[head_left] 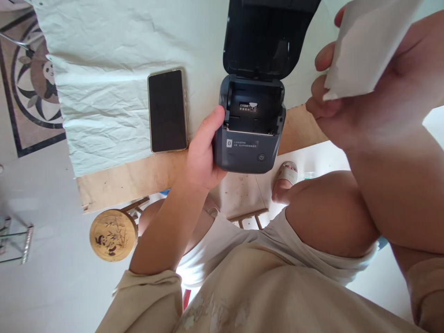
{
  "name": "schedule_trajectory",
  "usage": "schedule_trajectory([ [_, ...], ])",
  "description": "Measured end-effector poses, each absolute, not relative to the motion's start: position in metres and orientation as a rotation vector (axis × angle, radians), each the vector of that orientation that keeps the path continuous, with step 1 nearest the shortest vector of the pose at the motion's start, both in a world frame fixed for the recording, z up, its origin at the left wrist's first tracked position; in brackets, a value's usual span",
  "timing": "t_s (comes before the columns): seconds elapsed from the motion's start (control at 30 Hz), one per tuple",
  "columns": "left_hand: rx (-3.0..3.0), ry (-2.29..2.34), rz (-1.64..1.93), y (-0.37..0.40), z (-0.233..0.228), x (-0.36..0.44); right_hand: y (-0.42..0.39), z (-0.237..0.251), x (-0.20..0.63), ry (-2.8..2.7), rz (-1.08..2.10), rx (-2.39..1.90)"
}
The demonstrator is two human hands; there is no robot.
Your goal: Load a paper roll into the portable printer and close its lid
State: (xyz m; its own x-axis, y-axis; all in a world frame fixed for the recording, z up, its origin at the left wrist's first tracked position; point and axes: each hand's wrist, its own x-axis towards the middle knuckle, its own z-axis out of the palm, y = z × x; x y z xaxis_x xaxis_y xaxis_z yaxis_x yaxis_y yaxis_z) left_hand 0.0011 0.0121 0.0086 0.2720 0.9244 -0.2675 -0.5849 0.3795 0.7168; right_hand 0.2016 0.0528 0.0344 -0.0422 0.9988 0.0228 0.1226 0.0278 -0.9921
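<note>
My left hand [206, 148] grips a dark label printer [239, 155] by its left side, with the thumb at the rim of the paper bay. The printer's black lid [270, 41] is swung up and back, so the bay lies exposed; a small printed sticker with a white patch shows inside. At the upper right, my right hand [367, 101] is closed on a piece of white paper [367, 46] with a torn-looking lower edge. The paper is apart from the printer and partly covers the fingers. Its upper part runs out of view.
A phone [167, 111] with a dark screen lies on the pale green cloth [111, 55] left of the printer. Bare wood [132, 178] shows along the table's near edge. A round wooden stool [114, 235] stands at lower left on the floor.
</note>
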Motion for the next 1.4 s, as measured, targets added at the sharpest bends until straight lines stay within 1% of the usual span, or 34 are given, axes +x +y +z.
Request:
schedule_trajectory([
  [0.07, 0.543, 0.758, 1.098, 0.012, 0.008, 0.002, 0.054, 0.033, 0.202, -1.163, 1.244, -1.274],
  [0.17, 0.544, 0.784, 1.095, 0.012, 0.007, 0.003, 0.052, 0.025, 0.202, -1.116, 1.165, -1.267],
  [0.3, 0.544, 0.810, 1.114, 0.013, 0.007, 0.002, 0.047, 0.013, 0.204, -1.365, 0.984, -1.299],
  [0.47, 0.527, 0.788, 1.119, 0.013, 0.006, 0.001, 0.048, 0.009, 0.212, -1.755, 0.559, -1.557],
  [0.6, 0.510, 0.709, 1.089, 0.011, 0.005, 0.001, 0.055, 0.007, 0.214, -1.806, 0.461, -1.739],
  [0.7, 0.489, 0.722, 1.050, 0.011, 0.007, 0.000, 0.056, 0.007, 0.213, -1.833, 0.465, -1.949],
  [0.77, 0.479, 0.758, 1.041, 0.012, 0.008, 0.000, 0.053, 0.009, 0.215, -1.882, 0.449, -1.898],
  [0.9, 0.519, 0.683, 1.019, 0.012, 0.008, 0.000, 0.044, 0.015, 0.236, -1.874, 0.172, -1.439],
  [0.97, 0.534, 0.639, 1.022, 0.011, 0.007, 0.000, 0.044, 0.016, 0.251, -1.761, 0.095, -1.432],
  [1.07, 0.529, 0.644, 1.000, 0.011, 0.007, 0.000, 0.050, 0.014, 0.266, -1.639, 0.161, -1.692],
  [1.17, 0.511, 0.684, 0.967, 0.011, 0.007, -0.001, 0.058, 0.008, 0.270, -1.632, 0.230, -1.925],
  [1.27, 0.496, 0.641, 0.977, 0.011, 0.005, -0.001, 0.064, 0.004, 0.270, -1.632, 0.267, -2.028],
  [1.4, 0.520, 0.580, 1.001, 0.011, 0.003, -0.001, 0.060, 0.006, 0.268, -1.672, 0.272, -2.052],
])
